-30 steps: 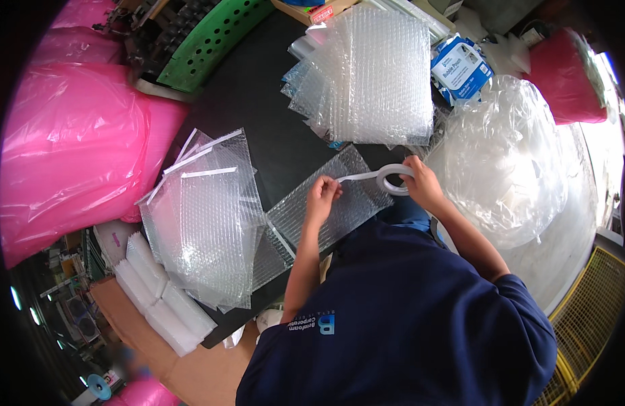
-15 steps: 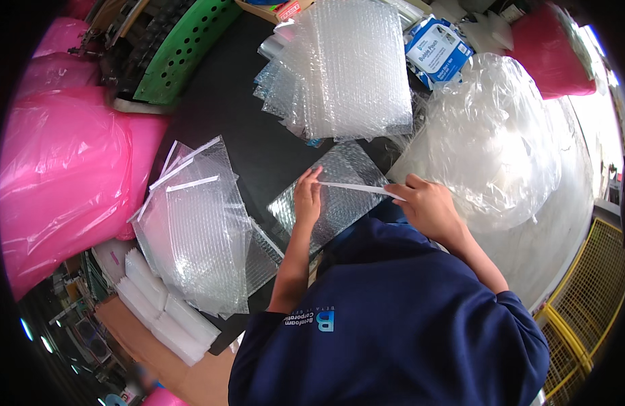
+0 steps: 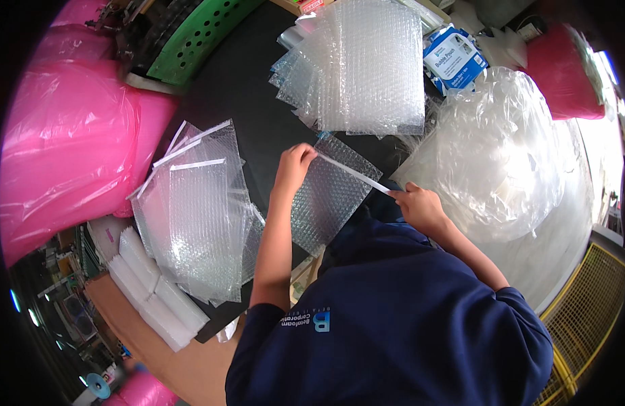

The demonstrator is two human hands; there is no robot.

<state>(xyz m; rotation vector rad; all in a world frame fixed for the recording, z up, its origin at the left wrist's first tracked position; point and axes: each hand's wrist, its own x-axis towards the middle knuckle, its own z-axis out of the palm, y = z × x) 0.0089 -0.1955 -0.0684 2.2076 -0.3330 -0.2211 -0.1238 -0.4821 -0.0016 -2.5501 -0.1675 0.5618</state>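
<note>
a bubble pouch (image 3: 326,199) lies flat on the black bench (image 3: 238,88), close to its near edge, right in front of the person. the left hand (image 3: 295,166) presses down on the pouch's far left corner, fingers closed on one end of a thin white strip (image 3: 353,174). the right hand (image 3: 420,208) sits off the pouch's right side, fingers pinched together on the other end of the strip, so the strip runs taut and slanting along the pouch's top edge between the two hands.

toward the left edge of the bench lies a loose pile of pouches (image 3: 197,210) with white strips showing at their tops. at the far edge a bigger stack of bubble sheets (image 3: 360,64) fans out. a big clear plastic bag (image 3: 495,149) bulges at the right, a pink bag (image 3: 62,142) at the left, and a green basket (image 3: 190,40) stands at the far left corner.
</note>
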